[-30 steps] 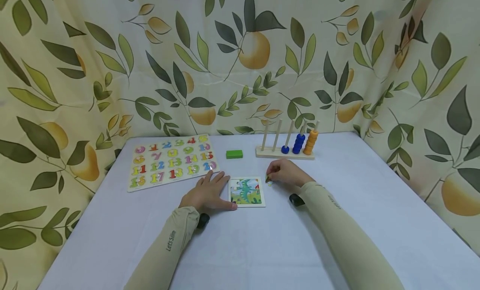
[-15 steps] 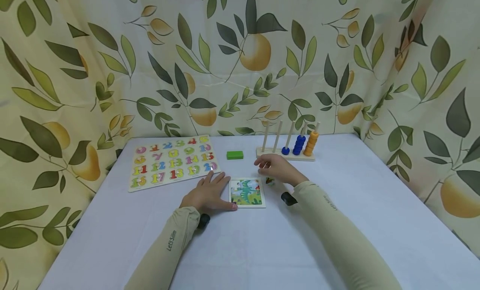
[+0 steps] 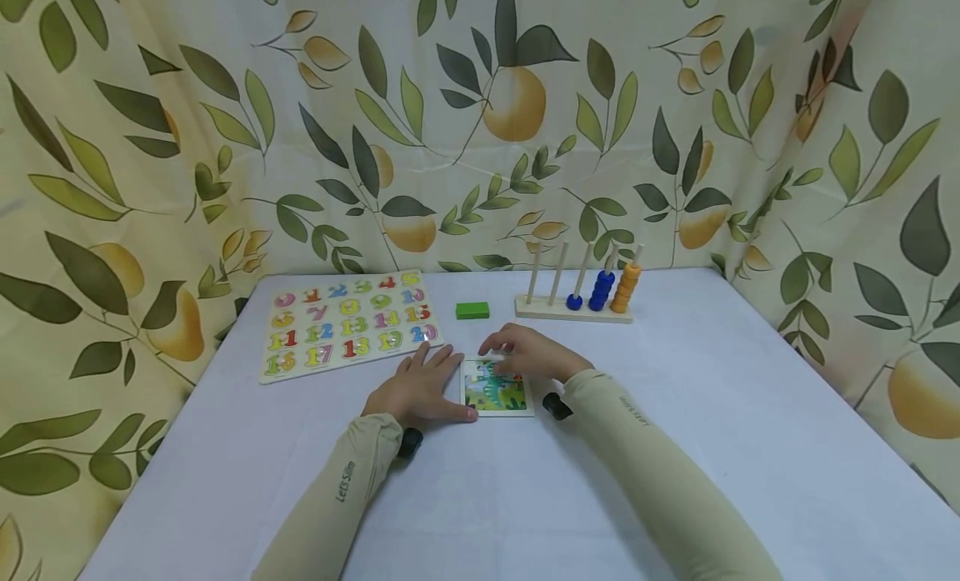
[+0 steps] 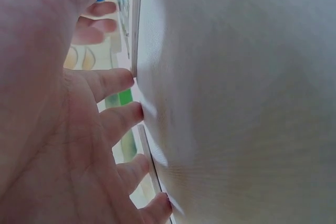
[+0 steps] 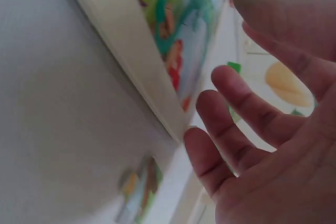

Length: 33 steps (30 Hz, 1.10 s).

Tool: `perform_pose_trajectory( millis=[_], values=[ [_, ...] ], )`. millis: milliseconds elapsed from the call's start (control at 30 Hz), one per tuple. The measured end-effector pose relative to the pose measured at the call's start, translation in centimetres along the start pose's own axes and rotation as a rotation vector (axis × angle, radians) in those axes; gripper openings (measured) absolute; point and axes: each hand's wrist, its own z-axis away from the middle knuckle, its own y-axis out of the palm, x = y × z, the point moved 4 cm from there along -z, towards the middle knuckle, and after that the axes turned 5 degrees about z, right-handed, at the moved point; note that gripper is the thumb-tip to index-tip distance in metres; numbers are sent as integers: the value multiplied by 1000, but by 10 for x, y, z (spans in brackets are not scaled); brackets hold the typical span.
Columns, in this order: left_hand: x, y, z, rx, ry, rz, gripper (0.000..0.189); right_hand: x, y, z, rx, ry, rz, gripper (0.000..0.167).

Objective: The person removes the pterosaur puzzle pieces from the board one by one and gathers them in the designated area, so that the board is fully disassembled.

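A small framed jigsaw puzzle (image 3: 495, 398) with a teal dinosaur picture lies flat before me. Beside it, my left hand (image 3: 415, 388) rests with fingers spread, its thumb at the frame's lower left corner and its other fingertips by the number board (image 3: 345, 327). My right hand (image 3: 538, 354) hovers across the puzzle's upper part, hiding some of the picture. In the right wrist view its fingers (image 5: 247, 98) are loosely bent and apart, with nothing seen between them. A loose jigsaw piece (image 5: 142, 190) lies on the table outside the puzzle's frame.
Behind the puzzle sits a green block (image 3: 472, 311). Farther back to the right stands a wooden peg stand (image 3: 540, 308) bearing blue beads (image 3: 602, 291) and orange beads (image 3: 626, 289). A leaf-and-fruit patterned curtain (image 3: 465, 122) borders the white table (image 3: 480, 498).
My right hand has let go of the small jigsaw piece right of the puzzle and moved left over the puzzle's upper part. The left hand stays in place.
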Motion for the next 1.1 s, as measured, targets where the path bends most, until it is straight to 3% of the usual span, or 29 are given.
perform_pose_trajectory(
  millis=[200, 333, 700, 1100],
  values=[
    [-2, -1, 1, 8, 2, -7, 108, 1, 7, -8, 27, -70, 142, 26],
    [-3, -3, 2, 4, -2, -4, 108, 0, 9, -12, 42, -60, 206, 26],
    [-2, -1, 0, 1, 2, -13, 108, 7, 9, -17, 103, -14, 174, 22],
    [-1, -1, -1, 8, 17, -23, 109, 2, 13, -10, 35, 8, 81, 25]
  ],
)
